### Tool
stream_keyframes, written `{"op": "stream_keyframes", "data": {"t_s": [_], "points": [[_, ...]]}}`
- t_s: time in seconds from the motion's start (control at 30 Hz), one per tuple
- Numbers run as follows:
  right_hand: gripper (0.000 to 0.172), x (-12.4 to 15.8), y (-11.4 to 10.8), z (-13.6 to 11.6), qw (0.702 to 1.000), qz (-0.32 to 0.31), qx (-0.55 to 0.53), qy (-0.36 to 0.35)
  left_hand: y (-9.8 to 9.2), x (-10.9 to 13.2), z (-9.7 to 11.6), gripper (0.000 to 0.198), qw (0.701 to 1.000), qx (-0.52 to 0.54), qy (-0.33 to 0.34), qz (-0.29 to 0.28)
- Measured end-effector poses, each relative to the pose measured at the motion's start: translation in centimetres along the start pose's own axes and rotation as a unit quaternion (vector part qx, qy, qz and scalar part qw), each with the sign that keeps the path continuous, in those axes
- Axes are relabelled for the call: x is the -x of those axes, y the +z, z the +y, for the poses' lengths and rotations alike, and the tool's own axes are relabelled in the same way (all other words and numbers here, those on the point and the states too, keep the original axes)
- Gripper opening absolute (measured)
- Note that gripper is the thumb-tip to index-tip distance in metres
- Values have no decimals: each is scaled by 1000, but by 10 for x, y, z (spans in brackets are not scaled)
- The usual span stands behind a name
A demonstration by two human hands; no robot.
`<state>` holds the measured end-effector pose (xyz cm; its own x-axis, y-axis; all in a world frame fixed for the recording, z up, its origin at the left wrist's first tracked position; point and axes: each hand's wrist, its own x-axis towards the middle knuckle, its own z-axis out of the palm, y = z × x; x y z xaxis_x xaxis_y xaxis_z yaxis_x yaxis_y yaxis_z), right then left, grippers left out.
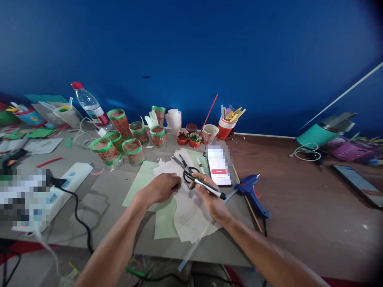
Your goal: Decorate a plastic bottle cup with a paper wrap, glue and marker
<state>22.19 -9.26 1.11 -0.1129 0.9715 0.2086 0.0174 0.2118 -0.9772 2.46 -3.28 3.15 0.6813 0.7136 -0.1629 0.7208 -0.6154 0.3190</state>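
My right hand (209, 195) is closed around a pen (206, 186) with a black tip that points right, toward a blue glue gun (251, 191). My left hand (163, 187) rests with its fingers curled on white paper sheets (188, 211) that lie over pale green paper (140, 181). What the left fingers hold, if anything, is hidden. Black-handled scissors (184, 167) lie on the paper just beyond both hands. A phone (219, 165) sits right of the scissors.
Several brown cups with green rims (119, 139) stand behind the paper, with a water bottle (89, 104), a red cup of sticks (226, 125) and small pots. A power strip (60, 191) and black cable lie left. A teal container (317, 135) and second phone (359, 184) lie right.
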Motion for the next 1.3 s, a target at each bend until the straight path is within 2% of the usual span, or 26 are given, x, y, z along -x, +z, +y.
{"op": "stream_keyframes", "data": {"t_s": [0.27, 0.53, 0.6, 0.73, 0.9, 0.97, 1.03, 1.13, 1.3], "points": [[33, 1, 0, -2, 1000, -12, -19, 17, 2, 0, -4, 17, 1000, 25, -11, -8], [36, 1, 0, -6, 999, -16, -21, 36, 5, 0, -4, 14, 1000, 12, 10, -5], [37, 1, 0, -5, 999, -14, -8, 37, -1, 4, -5, 13, 998, 56, 18, 20], [39, 1, -1, -4, 1000, -10, 5, 28, -16, 10, -10, 10, 969, 203, -24, 137], [38, 1, -2, -4, 1000, -9, 3, 25, -16, 7, -18, 12, 933, 299, -80, 184], [38, 2, -1, -4, 999, -18, 0, 27, -12, 3, -22, 24, 920, 321, -87, 207], [39, 3, 0, -3, 999, -29, -13, 31, -8, 1, -27, 26, 915, 323, -104, 219], [40, 4, 3, -1, 998, -46, -36, 37, -4, -2, -35, 18, 914, 298, -139, 236], [37, 4, 5, -2, 996, -67, -36, 44, -4, -4, -36, 28, 927, 202, -176, 264]]}}
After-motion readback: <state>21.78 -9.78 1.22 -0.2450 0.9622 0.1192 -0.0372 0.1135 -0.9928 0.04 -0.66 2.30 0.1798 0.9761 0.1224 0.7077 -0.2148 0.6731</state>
